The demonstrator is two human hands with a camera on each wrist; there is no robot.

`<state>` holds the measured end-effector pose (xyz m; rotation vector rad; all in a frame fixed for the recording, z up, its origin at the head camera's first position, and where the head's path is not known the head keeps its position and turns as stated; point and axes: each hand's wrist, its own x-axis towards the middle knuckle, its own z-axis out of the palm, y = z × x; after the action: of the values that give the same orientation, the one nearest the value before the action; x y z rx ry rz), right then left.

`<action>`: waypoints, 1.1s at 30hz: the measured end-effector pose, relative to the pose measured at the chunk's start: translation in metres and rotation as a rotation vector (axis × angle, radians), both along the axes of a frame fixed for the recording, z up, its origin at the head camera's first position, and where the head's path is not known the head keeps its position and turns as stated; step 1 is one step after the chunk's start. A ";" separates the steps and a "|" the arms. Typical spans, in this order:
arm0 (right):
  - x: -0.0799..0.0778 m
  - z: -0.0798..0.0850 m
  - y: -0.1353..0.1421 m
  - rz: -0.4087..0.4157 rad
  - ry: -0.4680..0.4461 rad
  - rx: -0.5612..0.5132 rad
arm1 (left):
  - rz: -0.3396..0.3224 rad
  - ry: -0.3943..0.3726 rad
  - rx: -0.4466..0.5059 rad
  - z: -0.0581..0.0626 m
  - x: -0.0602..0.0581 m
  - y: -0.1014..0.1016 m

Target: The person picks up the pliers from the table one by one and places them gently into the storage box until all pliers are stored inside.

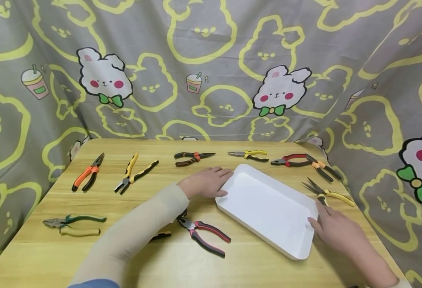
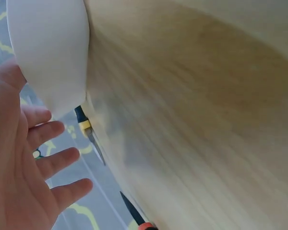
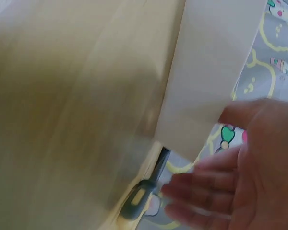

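Observation:
A shallow white rectangular tray [image 1: 268, 204] lies slanted between both hands, with nothing in it. My left hand [image 1: 207, 182] holds its left end, thumb over the rim; in the left wrist view the other fingers spread away from the wall. Gripping the opposite end, my right hand [image 1: 340, 230] has its thumb inside the rim and its fingers outside. Red-and-black pliers [image 1: 208, 245] lie in front of the tray, near the left forearm. Long-nose pliers [image 1: 320, 194] with yellow-and-black handles lie just beyond the right hand, partly covered by it.
Along the back lie brown-handled pliers [image 1: 196, 156], yellow-handled pliers [image 1: 247, 154], red pliers [image 1: 287, 161] and orange-and-black pliers [image 1: 316, 164]. Leftward are orange pliers [image 1: 83, 178], yellow-and-black pliers [image 1: 127, 180] and green-and-yellow pliers [image 1: 68, 221]. The left forearm partly hides a black-and-yellow tool [image 1: 161, 236]. Patterned curtains [image 1: 211, 108] surround the table.

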<state>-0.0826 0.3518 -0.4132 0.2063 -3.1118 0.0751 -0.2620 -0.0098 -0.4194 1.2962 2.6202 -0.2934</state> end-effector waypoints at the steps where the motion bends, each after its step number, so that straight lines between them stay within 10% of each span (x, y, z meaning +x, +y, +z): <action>1: -0.001 0.000 -0.001 -0.003 0.007 -0.003 | 0.005 0.003 0.002 0.000 0.001 -0.002; 33: -0.063 -0.002 -0.043 0.091 0.006 -0.015 | 0.178 0.019 -0.050 0.012 0.020 -0.068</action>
<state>-0.1455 0.3086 -0.4148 0.3473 -3.0941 0.0996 -0.2424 -0.0781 -0.4078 1.0404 2.7027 -0.3412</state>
